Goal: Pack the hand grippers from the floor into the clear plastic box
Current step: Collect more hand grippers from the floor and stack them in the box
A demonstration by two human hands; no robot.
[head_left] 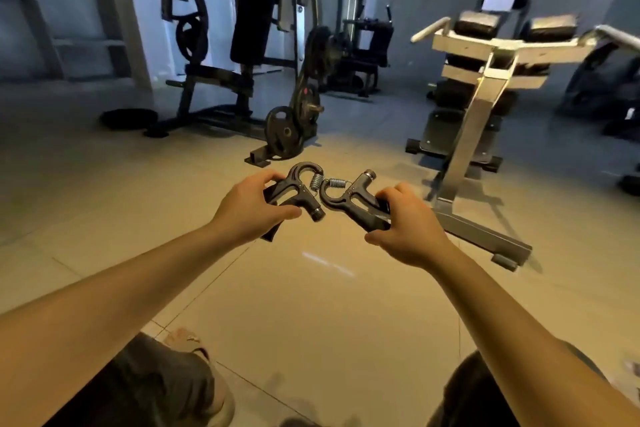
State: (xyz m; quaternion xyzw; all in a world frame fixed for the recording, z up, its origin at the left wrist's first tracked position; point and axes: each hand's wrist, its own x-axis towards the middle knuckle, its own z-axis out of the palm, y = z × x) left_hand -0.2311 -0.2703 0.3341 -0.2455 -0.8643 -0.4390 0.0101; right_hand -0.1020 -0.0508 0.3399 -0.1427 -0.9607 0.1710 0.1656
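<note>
Two black hand grippers with metal springs are held up in front of me, above the tiled floor. My left hand [251,208] grips the handles of the left hand gripper [298,189], whose hooked top points up. My right hand [408,227] grips the handles of the right hand gripper [346,201]. Their spring ends nearly touch in the middle. No clear plastic box is in view.
A weight machine with a black pad [254,10] and leaning weight plates [285,130] stand ahead on the floor. A grey-framed bench machine [485,94] stands to the right, its base [485,236] close to my right hand. My knees show at the bottom edge.
</note>
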